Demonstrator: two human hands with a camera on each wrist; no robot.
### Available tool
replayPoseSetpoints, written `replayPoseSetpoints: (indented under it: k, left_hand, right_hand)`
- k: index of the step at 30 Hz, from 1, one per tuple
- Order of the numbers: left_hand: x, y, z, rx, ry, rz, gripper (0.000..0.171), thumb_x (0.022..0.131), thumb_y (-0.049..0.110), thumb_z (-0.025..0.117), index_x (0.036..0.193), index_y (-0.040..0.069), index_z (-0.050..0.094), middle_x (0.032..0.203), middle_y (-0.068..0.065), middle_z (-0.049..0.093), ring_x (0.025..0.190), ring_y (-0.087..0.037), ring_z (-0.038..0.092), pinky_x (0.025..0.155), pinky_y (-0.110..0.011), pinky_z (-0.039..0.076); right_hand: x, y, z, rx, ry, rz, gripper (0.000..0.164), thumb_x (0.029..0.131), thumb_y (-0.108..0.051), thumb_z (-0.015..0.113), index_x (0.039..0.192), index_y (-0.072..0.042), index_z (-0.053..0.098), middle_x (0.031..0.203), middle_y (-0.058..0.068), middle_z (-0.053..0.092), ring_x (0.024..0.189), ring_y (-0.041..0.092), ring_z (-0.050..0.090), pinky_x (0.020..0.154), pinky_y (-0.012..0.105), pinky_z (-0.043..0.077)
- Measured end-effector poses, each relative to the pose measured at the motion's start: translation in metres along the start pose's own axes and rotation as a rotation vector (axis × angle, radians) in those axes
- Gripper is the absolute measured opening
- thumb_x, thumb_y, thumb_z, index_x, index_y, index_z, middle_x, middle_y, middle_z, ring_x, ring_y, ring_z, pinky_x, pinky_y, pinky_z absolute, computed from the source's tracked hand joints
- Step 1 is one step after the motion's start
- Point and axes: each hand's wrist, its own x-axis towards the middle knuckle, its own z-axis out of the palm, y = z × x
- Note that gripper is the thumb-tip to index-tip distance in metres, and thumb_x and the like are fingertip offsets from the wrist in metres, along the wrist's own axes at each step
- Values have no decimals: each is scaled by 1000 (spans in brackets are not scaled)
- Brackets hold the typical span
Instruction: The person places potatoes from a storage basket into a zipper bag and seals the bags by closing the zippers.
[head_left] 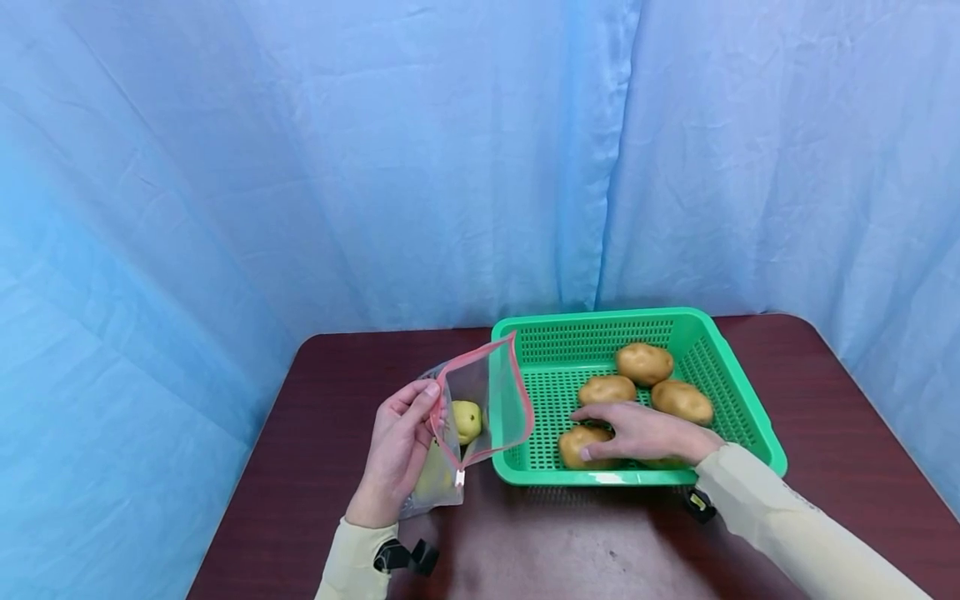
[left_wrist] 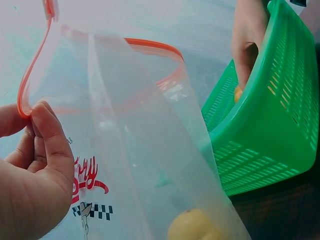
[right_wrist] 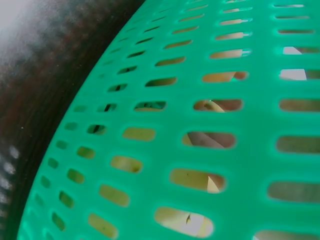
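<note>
My left hand [head_left: 397, 446] pinches the rim of a clear zip bag [left_wrist: 125, 135] between thumb and fingers. The bag's mouth gapes, edged by a pink-orange zip strip with a slider. Inside the bag lies a yellow, rounded fruit [head_left: 467, 421], with more yellow showing lower down. My right hand [head_left: 645, 429] reaches into a green plastic basket [head_left: 750, 392]. Its thumb and fingers spread over a potato [head_left: 572, 446] at the near left of the basket, the thumb lying across it. In the right wrist view, the slotted basket wall [right_wrist: 165, 120] mostly hides this hand.
Other potatoes lie in the basket: one at the back [head_left: 644, 364], one at the right [head_left: 682, 402], one in the middle [head_left: 606, 389]. Part of another shows under my right wrist. A dark reddish table [head_left: 322, 417] carries everything, with blue curtains [head_left: 450, 167] behind it.
</note>
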Motion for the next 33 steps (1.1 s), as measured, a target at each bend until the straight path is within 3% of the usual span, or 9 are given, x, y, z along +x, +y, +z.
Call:
replayPoseSetpoints:
  k: [16,27,33]
  left_hand:
    - [-1,1,-1,4,11,8,20,104,2,58,94,9,73,79,0,64,67,-7,60,61,-17,52]
    - [0,1,0,-1,-1,16,19,104,2,58,94,8,73,77,0,63,66,-6,59,60,-16,52]
    - [0,1,0,0,12,19,19,104,2,58,94,9,73,77,-1,63,66,-6,59,61,-16,53]
  right_hand:
    - [3,0,-3,-17,-34,-11,59,92,-41,78,138,-6,63,132,1,66,118,17,62,99,41,51]
    - [-6,-3,-9,-46,122,-43,58,93,-51,75,135,-14,66,131,-3,66,116,17,63,95,42,53]
    - [-13,-14,-16,29,248,-84,53,93,-44,78,135,-14,64,128,-4,66,108,12,63,88,34,55]
